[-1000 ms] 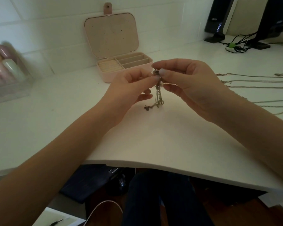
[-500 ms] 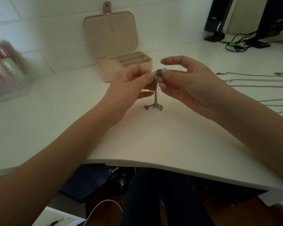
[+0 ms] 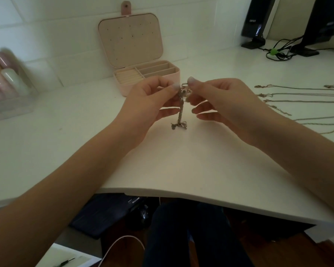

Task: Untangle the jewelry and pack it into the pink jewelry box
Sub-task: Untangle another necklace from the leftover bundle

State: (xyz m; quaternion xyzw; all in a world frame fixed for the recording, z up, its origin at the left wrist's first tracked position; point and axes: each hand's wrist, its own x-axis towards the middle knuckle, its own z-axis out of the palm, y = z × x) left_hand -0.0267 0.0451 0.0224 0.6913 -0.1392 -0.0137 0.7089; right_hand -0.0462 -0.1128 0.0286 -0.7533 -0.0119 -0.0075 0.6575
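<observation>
I am seeing a white desk stretching under both hands, and well off beyond the left hand a clear organiser of pastel bottles is standing against the tiled wall, too blurred to make out further. Far past the right hand, two black speakers are standing at the back of the desk, with dark cables bunching between them, gathered by a green tie. Below the left wrist, under the desk edge, a dark bag is lying on the floor and a white cable is looping just beside it.
</observation>
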